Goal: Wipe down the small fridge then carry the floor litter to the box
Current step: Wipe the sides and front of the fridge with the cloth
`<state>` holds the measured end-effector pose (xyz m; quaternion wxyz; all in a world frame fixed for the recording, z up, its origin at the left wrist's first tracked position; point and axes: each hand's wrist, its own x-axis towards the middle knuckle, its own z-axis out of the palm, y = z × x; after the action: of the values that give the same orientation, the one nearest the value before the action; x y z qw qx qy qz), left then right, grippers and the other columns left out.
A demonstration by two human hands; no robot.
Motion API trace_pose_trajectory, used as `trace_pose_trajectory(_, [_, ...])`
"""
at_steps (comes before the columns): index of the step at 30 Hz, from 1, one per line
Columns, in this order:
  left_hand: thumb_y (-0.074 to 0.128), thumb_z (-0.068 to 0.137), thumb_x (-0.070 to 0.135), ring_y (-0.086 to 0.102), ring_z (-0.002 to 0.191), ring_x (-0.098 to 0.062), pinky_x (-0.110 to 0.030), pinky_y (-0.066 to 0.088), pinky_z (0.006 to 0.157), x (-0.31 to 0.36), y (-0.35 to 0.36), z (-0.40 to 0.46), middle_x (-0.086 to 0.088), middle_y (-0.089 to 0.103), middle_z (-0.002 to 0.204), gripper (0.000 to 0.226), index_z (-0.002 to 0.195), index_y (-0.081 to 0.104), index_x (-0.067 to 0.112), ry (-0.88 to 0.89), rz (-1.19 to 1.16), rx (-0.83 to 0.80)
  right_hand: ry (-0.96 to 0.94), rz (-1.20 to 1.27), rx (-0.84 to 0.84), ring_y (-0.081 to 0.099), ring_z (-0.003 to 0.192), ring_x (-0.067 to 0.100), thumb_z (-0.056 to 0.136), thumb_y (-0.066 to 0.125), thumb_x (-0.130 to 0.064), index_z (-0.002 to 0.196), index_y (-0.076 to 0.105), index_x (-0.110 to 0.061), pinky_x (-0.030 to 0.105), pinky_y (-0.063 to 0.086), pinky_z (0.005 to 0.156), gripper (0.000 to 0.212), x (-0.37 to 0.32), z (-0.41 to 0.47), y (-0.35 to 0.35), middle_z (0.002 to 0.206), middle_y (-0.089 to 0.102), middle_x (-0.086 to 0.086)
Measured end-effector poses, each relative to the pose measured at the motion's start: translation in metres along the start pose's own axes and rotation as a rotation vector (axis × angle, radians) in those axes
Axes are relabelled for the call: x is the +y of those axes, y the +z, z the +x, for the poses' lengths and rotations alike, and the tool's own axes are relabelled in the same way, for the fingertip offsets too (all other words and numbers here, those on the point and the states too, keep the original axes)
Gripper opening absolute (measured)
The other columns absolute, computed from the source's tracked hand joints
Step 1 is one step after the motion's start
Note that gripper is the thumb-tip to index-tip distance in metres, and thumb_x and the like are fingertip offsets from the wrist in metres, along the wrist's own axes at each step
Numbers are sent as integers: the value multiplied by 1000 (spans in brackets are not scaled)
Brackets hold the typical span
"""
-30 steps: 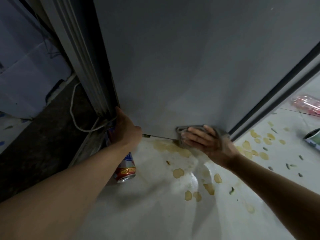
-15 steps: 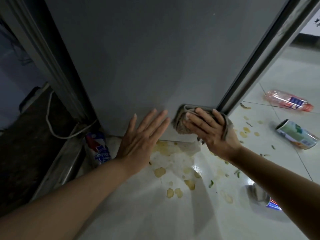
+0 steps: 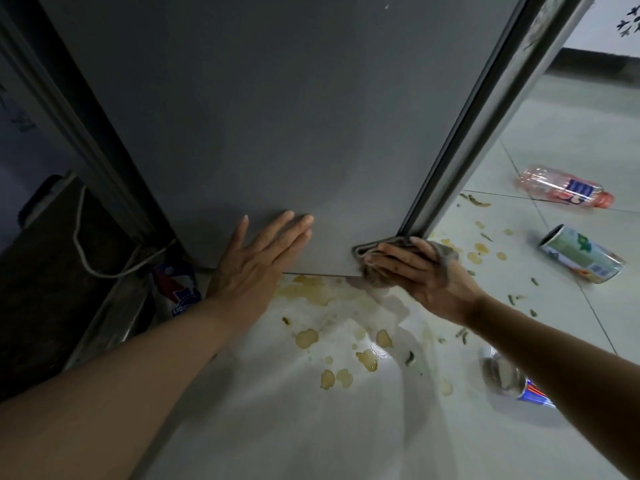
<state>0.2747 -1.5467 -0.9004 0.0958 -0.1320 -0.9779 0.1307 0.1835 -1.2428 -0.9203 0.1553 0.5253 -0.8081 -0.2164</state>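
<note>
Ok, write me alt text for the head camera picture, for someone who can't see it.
A person's right hand presses a grey cloth against the bottom corner of a grey fridge, while the left hand lies flat on its side. Yellow spills, two cans and a plastic bottle litter the tiled floor.

**Both arms stretched forward and down**

The left hand (image 3: 258, 259) lies flat, fingers straight and close together, the thumb spread off to the left, palm against an upright grey surface. Its bare forearm runs back toward the lower left corner. The right hand (image 3: 420, 273) is turned palm down, its fingers (image 3: 384, 258) extended leftward and pressing; the thumb seems tucked underneath, though it cannot be made out. The right forearm comes in from the lower right.
</note>
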Motion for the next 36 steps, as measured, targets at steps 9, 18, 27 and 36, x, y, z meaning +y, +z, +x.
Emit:
trace_pose_trajectory(9, [43, 69, 6, 2, 145, -17, -56, 16, 110, 2, -3, 0, 4, -4, 157, 86, 149, 11, 17, 17, 37, 25, -59, -140, -96, 45, 131, 15, 64, 63, -7, 132, 47, -24, 40, 20, 115, 72, -18, -5, 19, 139, 51, -6])
trace_pose_trajectory(18, [42, 85, 15, -36, 135, -17, -54, -2, 112, 6, -34, -3, 3, -46, 144, 88, 143, -24, 14, -45, 152, -195, -57, -166, 51, 64, 107, 14, 67, 71, -4, 95, 76, -19, 36, 44, 101, 32, 10, 5, -19, 108, 70, -2])
trace_pose_trajectory(27, [59, 83, 12, -7, 145, -18, -44, 5, 115, 30, -101, 8, 6, -20, 156, 100, 146, -18, 26, -152, -151, -315, 509, 175, 143, 56, 98, 31, 74, 63, -17, 108, 68, -12, 43, 48, 84, 34, -7, -4, -105, 105, 59, 11])
trace_pose_trajectory(36, [51, 86, 18, 20, 140, -15, -33, 11, 113, 41, -193, 32, 1, 15, 156, 76, 149, 8, 20, -162, -465, 78, 1103, 898, 458, 48, 83, 13, 85, 56, -3, 96, 64, -9, 14, 38, 67, 14, 18, -24, -204, 96, 56, 6])
